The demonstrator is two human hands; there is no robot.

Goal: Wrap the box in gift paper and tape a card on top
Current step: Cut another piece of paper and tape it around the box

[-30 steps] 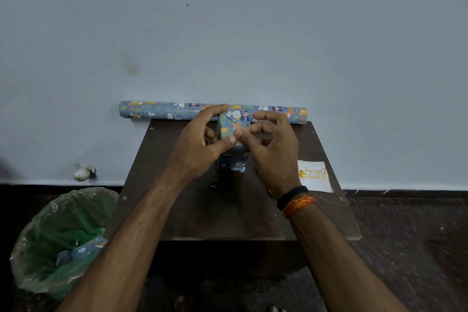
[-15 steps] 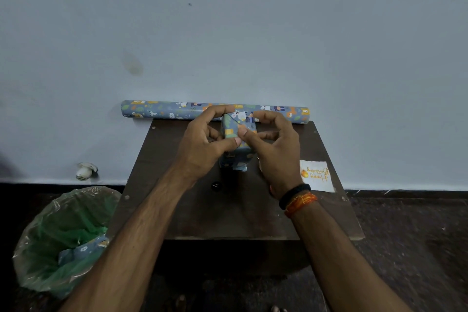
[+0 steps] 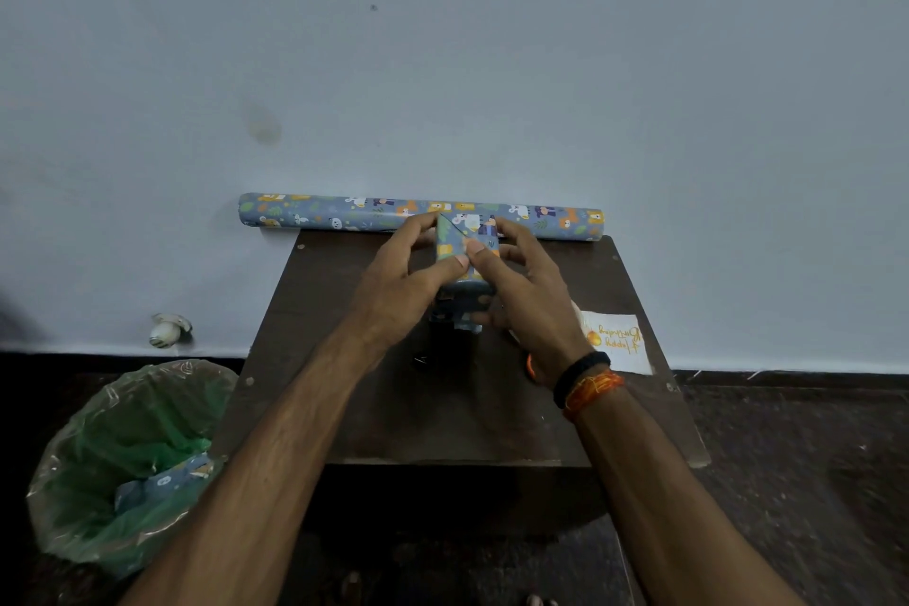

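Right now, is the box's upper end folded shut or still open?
Folded shut: a diagonal crease crosses the top of the small blue animal-print wrapped box; both thumbs press there.

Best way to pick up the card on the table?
The card lies flat near the table's right edge, beside the right hand. Probably slide it over that edge, then pinch its right margin from the right; flat paper offers no raised side.
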